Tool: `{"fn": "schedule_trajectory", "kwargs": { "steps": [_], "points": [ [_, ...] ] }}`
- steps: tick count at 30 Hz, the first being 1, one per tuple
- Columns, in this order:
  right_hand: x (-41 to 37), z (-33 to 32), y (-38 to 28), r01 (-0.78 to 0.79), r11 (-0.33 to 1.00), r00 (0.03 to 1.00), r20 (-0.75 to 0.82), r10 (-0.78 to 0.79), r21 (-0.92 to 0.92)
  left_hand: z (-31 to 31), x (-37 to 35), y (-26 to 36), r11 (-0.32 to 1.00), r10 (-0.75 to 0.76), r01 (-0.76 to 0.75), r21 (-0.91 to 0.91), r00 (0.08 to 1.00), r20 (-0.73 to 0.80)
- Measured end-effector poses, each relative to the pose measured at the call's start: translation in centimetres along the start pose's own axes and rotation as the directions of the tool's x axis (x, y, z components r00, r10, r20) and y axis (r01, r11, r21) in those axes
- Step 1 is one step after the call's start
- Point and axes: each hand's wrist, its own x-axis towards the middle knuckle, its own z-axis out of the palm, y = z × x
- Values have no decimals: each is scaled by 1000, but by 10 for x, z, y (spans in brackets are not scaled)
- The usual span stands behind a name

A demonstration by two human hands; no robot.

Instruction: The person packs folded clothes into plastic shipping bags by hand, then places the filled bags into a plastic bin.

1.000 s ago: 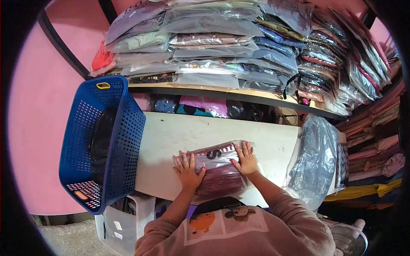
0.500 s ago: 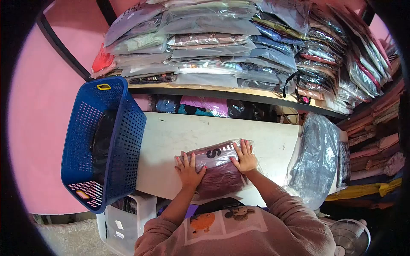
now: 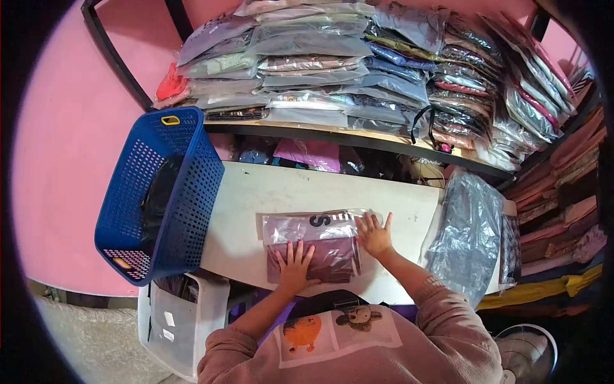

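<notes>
A folded maroon garment in a clear plastic bag (image 3: 332,253) lies flat on the white table (image 3: 268,185). A black letter S shows on the pale upper strip of the bag. My left hand (image 3: 296,265) rests on the lower left part of the package, palm down, fingers spread. At the package's right edge, my right hand (image 3: 375,235) touches the loose end of the plastic, its fingers stretched apart.
A blue perforated basket (image 3: 188,205) with dark contents stands at the left. Clear plastic bags (image 3: 467,230) lie at the table's right end. Bagged garments (image 3: 313,80) fill the shelf behind. A white bin (image 3: 185,326) is below left.
My left hand has slid down and right over the package, and my right hand has shifted to its right edge. The package now lies straighter and flatter. The camera view has shifted slightly.
</notes>
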Motion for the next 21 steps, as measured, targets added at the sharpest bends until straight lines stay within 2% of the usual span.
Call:
{"fn": "schedule_trajectory", "kwargs": {
  "steps": [1,3,4,6,7,8,10,11,14,16,18,21],
  "points": [
    [-14,6,5,-10,1000,1000,-2,10,4,-10,7,-3,998,41,-39,-58,998,39],
    [-44,9,11,-40,999,999,-31,40,1,-5,32,-24,977,174,-175,121,985,15],
    [-59,8,12,-41,999,999,28,41,3,-5,45,-28,949,240,-238,209,971,15],
    [-91,5,12,-50,999,987,154,47,16,-40,62,-13,974,201,-199,104,980,-5],
    [-108,2,12,-26,999,997,74,23,39,-25,72,-14,949,249,-217,230,962,-117],
    [-117,-9,12,-10,988,983,180,-18,152,-33,73,-5,935,281,-249,253,955,-99],
    [-121,-36,14,-10,928,923,360,-134,372,-25,64,15,940,330,-311,139,934,-140],
    [-118,-58,20,-3,913,879,436,-193,409,-21,52,25,949,311,-298,98,938,-156],
    [-93,-6,55,127,686,819,314,-479,717,4,-3,39,962,272,-271,24,948,-164],
    [-79,0,65,174,625,788,274,-552,761,27,-38,39,960,280,-279,26,953,-117],
    [-76,-38,57,27,652,766,404,-500,757,33,-56,45,953,301,-303,11,943,-144],
    [-69,-37,28,204,796,679,503,-534,570,41,-60,51,954,285,-294,-51,949,-131]
  ]
}}
